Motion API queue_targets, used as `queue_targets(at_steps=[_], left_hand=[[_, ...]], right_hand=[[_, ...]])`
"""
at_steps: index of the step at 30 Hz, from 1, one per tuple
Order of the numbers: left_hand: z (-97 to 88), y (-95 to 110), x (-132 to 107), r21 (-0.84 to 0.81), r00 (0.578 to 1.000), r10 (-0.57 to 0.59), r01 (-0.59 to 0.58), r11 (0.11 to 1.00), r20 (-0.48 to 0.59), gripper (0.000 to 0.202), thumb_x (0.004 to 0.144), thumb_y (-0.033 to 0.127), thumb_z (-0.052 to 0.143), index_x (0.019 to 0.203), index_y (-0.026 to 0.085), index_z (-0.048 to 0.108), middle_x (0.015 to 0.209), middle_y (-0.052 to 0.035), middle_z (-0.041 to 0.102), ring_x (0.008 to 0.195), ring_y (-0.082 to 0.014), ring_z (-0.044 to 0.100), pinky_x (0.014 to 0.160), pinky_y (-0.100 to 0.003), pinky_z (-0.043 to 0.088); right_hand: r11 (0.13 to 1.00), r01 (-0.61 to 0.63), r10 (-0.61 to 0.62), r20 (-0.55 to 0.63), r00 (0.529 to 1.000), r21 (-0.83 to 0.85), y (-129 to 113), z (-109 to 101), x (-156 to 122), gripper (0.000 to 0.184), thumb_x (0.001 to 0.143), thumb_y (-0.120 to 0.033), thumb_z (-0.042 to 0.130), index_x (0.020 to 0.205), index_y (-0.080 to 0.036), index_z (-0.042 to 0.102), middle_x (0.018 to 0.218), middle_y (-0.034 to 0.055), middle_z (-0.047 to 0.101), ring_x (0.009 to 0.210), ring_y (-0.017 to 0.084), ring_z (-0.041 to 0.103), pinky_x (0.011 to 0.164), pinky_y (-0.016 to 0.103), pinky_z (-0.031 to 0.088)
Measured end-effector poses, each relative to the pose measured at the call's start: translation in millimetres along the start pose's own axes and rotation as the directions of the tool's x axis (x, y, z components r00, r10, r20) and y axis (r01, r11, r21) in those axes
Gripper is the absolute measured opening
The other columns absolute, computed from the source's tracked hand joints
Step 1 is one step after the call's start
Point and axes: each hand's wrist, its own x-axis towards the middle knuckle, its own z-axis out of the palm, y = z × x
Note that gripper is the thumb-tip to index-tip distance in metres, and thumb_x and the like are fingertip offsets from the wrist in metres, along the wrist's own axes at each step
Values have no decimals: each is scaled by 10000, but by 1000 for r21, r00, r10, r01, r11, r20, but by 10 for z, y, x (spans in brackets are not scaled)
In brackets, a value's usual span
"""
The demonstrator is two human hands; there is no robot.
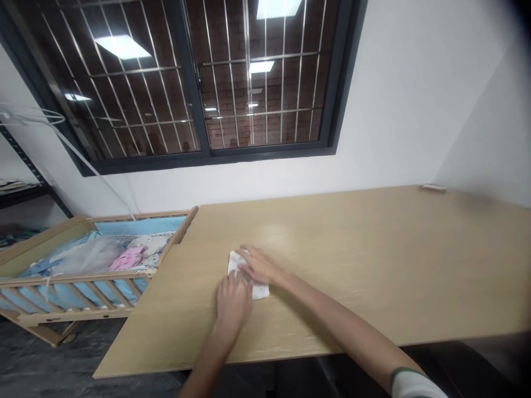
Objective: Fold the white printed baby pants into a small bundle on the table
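Note:
A small folded white cloth (260, 291) with a faint print lies flat on the wooden tabletop. My left hand (233, 298) is at its near left side, with bent fingers closed on the cloth. From the right, my right hand (260, 266) reaches across the cloth's upper part, its fingers spread and lying on it. The two hands almost meet over the middle and hide much of the cloth. Both are slightly blurred, so the exact fingertip contact is hard to see.
Left of the table (352, 249) stands a wooden crib (78, 284) with blue lining, holding a pink cloth (128, 258) and other fabrics. A small flat white object (432, 188) lies at the back right corner. Behind is a barred window (207, 160). White hangers (33, 114) hang at left.

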Motion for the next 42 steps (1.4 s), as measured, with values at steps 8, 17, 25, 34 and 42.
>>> queue_targets(at_steps=[8, 17, 25, 34, 42], left_hand=[[578, 51, -763, 100, 967, 146, -127, 987, -211, 493, 986, 447, 447, 1227, 81, 673, 1219, -226, 675, 1152, -375, 614, 951, -528, 509], [489, 106, -717, 34, 972, 67, -60, 998, -224, 479, 1008, 356, 396, 1333, 74, 607, 1403, -258, 569, 1307, -395, 523, 998, -553, 480], [481, 41, -694, 124, 972, 105, -80, 989, -210, 398, 979, 245, 429, 1290, 107, 636, 1366, -212, 616, 1261, -342, 570, 988, -502, 493], [289, -447, -406, -155, 989, 146, -148, 977, -23, 324, 946, 86, 424, 1118, 194, 676, 1142, -88, 713, 1080, -225, 649, 926, -361, 508], [165, -596, -230, -346, 972, 227, -231, 909, -54, 260, 1019, 238, 384, 972, 206, 638, 985, -64, 699, 982, -223, 635, 916, -386, 496]], right_hand=[[956, 243, -289, 383, 877, 167, -264, 315, -255, 532, 1075, -477, 296, 1566, -282, 352, 1649, 53, 279, 1533, 194, 204, 1247, 412, 164], [989, 140, -121, 321, 939, -37, 431, 340, 301, 613, 1060, -528, 275, 1606, -250, 232, 1673, 49, 169, 1552, 209, 111, 1254, 435, 67], [986, 137, -113, 228, 967, -92, 544, 407, 377, 595, 1059, -486, 270, 1597, -231, 271, 1667, 57, 217, 1546, 215, 145, 1252, 437, 85], [995, 51, -45, 67, 997, -87, 107, 51, -287, 465, 980, -459, 505, 1323, -163, 613, 1363, 176, 584, 1280, 315, 509, 1099, 507, 336], [997, 72, -69, 223, 972, -5, -159, -91, -943, 688, 875, -448, 661, 1473, -168, 470, 1526, 192, 455, 1400, 346, 416, 1136, 509, 282]])
